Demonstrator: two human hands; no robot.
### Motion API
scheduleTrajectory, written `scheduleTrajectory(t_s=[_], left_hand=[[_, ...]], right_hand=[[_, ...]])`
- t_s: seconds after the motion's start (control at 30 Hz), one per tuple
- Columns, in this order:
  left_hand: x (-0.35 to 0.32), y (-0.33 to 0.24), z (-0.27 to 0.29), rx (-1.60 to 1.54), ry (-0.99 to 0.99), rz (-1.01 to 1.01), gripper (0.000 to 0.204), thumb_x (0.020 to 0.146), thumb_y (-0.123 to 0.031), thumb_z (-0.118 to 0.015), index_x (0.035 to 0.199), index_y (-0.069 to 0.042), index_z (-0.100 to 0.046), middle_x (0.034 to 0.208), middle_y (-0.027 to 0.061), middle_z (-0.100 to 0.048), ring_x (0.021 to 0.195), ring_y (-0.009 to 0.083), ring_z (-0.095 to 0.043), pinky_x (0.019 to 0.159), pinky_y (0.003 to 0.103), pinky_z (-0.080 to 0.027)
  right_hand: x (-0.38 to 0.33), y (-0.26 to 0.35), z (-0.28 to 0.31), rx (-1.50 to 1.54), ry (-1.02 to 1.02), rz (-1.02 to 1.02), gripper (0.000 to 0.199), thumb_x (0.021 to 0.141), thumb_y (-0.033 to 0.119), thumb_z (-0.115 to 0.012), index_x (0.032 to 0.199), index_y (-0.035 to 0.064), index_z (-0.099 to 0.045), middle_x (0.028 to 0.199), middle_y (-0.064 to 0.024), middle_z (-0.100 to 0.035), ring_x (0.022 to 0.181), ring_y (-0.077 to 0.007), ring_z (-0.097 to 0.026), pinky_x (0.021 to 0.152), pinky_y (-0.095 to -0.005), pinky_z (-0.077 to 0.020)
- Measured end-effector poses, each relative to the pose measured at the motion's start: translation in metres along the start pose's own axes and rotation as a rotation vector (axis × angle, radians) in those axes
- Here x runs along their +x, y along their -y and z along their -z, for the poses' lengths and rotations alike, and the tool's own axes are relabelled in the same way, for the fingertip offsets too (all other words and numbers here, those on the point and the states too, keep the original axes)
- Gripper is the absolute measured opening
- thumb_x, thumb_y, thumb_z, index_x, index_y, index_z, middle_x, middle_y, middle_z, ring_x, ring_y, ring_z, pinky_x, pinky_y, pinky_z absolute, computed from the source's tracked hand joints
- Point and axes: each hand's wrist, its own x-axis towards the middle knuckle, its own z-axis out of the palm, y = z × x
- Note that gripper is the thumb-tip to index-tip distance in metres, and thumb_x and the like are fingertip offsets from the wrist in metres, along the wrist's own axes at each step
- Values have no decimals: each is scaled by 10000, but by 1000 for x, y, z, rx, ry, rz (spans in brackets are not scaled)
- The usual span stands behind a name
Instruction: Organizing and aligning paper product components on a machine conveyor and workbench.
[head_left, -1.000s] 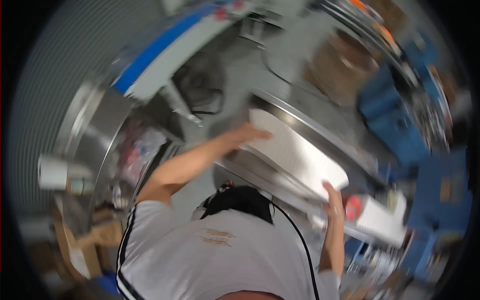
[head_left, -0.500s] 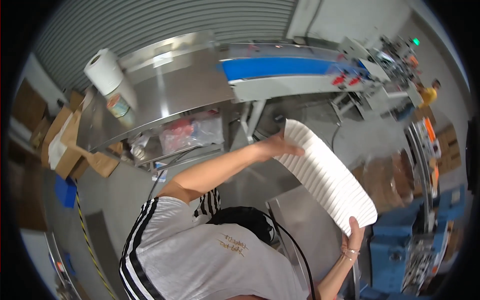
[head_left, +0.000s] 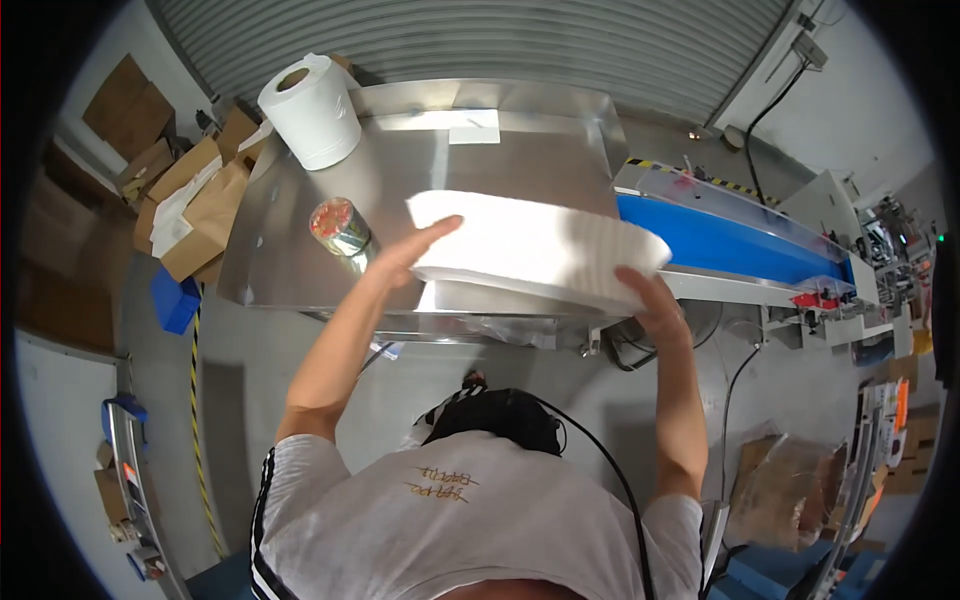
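The person's left hand (head_left: 402,258) grasped the left end of a long, bright white, faintly ridged stack (head_left: 520,245), its thumb laid over the top, while the right hand (head_left: 655,305) had its grip closed around the right end, thumb likewise uppermost. The stack was held lengthwise between them, above the front part of a shiny stainless-steel surface (head_left: 535,165) with a raised back rim; glare washed out its upper face, so whether its underside touched the steel could not be told. To the left of the stack, near the left hand, stood a short, clear-sided cylinder with a red-and-green top (head_left: 340,226). Farther back on the surface were a thick white paper roll (head_left: 312,118), upright at the left, and a flat white rectangular sheet (head_left: 474,127). A bright blue conveyor belt (head_left: 740,240) ran beyond the surface's right end.
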Motion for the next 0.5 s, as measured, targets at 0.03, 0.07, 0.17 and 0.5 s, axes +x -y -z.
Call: scheduleTrajectory(t_s=[0.03,0.07,0.17,0.5], left_hand=[[8,-2,18,45,17,39,991,760,-687,-581,1453,-50,-270,1515,175,-218,1418,288,-149,1137,424,-115],[19,0,40,105,15,93,991,758,-690,-580,1451,-50,-277,1517,178,-210,1420,290,-141,1138,421,-115],[20,-9,73,235,-101,186,993,746,-687,-596,1433,-28,-312,1495,193,-261,1404,295,-200,1131,387,-166],[-10,-24,33,802,-717,-191,790,766,-401,-716,1349,22,-389,1254,291,-487,1182,377,-474,965,414,-386]], right_hand=[[30,-21,-7,-137,11,178,485,791,132,-652,1253,57,-526,1165,-73,-584,1067,-230,-549,920,-336,-423],[57,-30,-16,-276,22,353,466,797,135,-658,1238,53,-534,1145,-72,-591,1036,-219,-562,903,-326,-433],[115,31,-56,569,-97,-620,445,806,143,-667,1221,45,-541,1120,-67,-599,1007,-200,-570,895,-306,-434],[109,36,-30,467,-60,-521,477,845,233,-680,1239,26,-508,1108,-61,-596,984,-149,-561,853,-278,-451]])
